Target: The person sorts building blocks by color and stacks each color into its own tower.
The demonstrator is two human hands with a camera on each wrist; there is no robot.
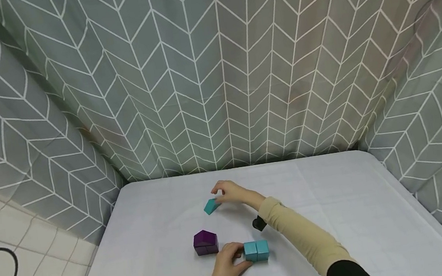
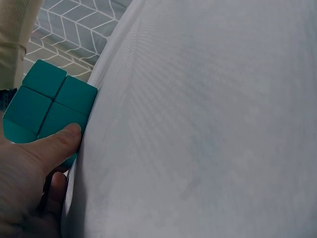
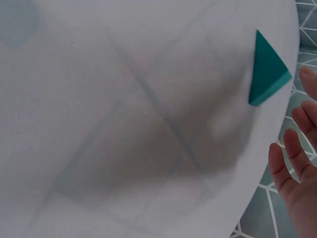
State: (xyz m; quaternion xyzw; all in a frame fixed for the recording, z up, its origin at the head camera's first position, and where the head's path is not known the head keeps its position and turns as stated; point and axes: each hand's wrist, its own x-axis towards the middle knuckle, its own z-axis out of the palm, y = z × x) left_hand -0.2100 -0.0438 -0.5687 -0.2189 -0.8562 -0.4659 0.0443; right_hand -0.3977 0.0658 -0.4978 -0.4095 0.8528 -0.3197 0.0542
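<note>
Teal blocks dominate this view of a white table (image 1: pixel 338 197), where two hands work on a small set of building pieces. The left hand (image 1: pixel 226 263) rests on the near part of the table, thumb and fingers curled against the side of a teal cube cluster (image 1: pixel 256 250); the left wrist view shows that cluster as four small cubes joined in a square (image 2: pixel 47 101), with the thumb (image 2: pixel 59 141) pressed to its edge. Just to the left of this hand stands a purple house-shaped block (image 1: pixel 205 242), apart from the cluster. The right hand (image 1: pixel 228 192) reaches farther out, fingers loosely spread and relaxed above a teal wedge (image 1: pixel 211 206); in the right wrist view the wedge (image 3: pixel 266 69) lies on the cloth with the fingers (image 3: pixel 292 163) just beside it, not closed on it. Judged from this layout, assembly is at an early stage — the cube cluster is together, while the wedge and purple block lie separate. No brand, label or legible writing appears on any piece — only a patterned curtain (image 1: pixel 211 64) behind.
</note>
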